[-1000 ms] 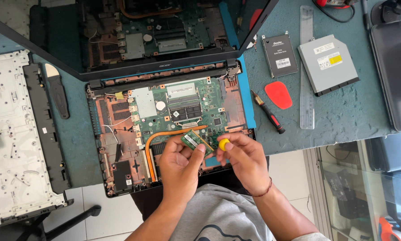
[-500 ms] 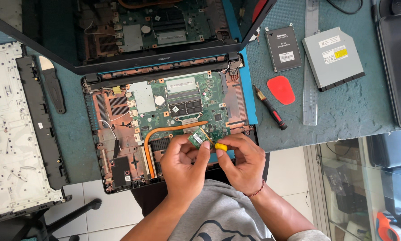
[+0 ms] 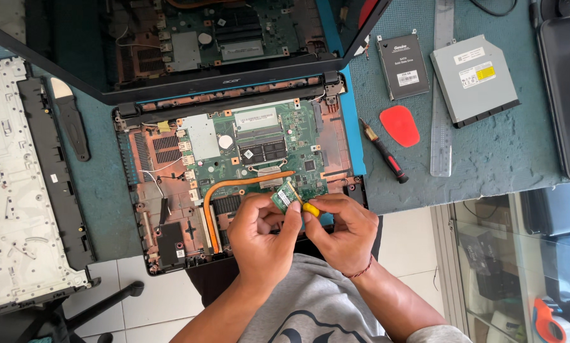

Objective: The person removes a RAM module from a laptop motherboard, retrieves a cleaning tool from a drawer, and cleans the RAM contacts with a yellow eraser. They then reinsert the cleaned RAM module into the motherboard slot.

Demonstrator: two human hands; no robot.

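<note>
Over the opened laptop, left hand pinches a memory module, right hand a yellow eraser

light: bright, even daylight | shadows: soft | focus: sharp | glare: slight

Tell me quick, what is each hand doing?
Left hand: closed, holding a small green memory card.
Right hand: closed, pinching a small yellow piece.
</note>
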